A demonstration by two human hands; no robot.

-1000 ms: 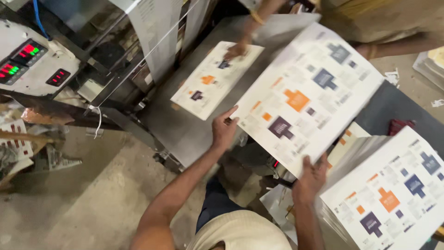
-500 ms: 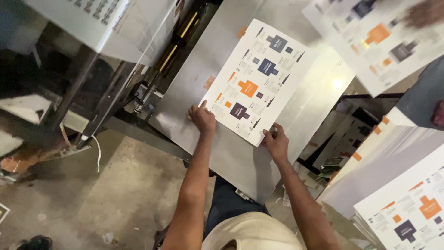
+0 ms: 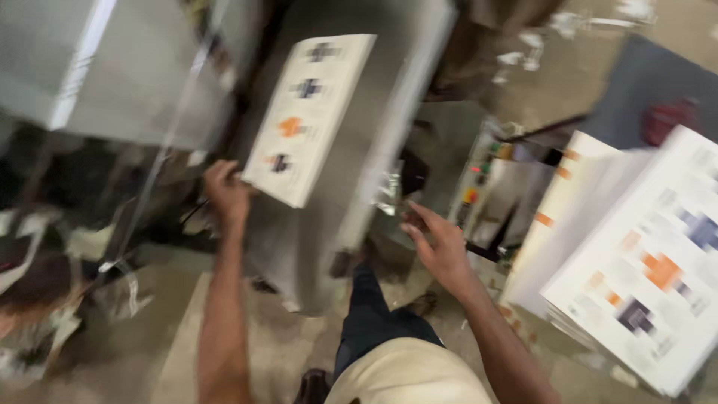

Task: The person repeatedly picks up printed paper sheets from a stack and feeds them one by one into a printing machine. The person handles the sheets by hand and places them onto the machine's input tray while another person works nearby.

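Note:
A white printed sheet [image 3: 308,116] with orange and dark purple shapes lies on a grey metal machine table [image 3: 389,90]. My left hand [image 3: 226,191] rests at the sheet's near left corner, fingers curled against its edge. My right hand [image 3: 441,247] hovers off the table to the right, fingers spread, holding nothing. The picture is blurred by motion.
A tall stack of the same printed sheets [image 3: 643,277] stands at the right, with a second white stack [image 3: 568,209] beside it. A small control box with coloured buttons [image 3: 479,187] sits between table and stacks. Machine parts and clear plastic film [image 3: 142,157] fill the left.
My right hand has let go of the sheet and moved off to the right. The sheet now lies flat on the table, left hand still at its corner. The view has swung right.

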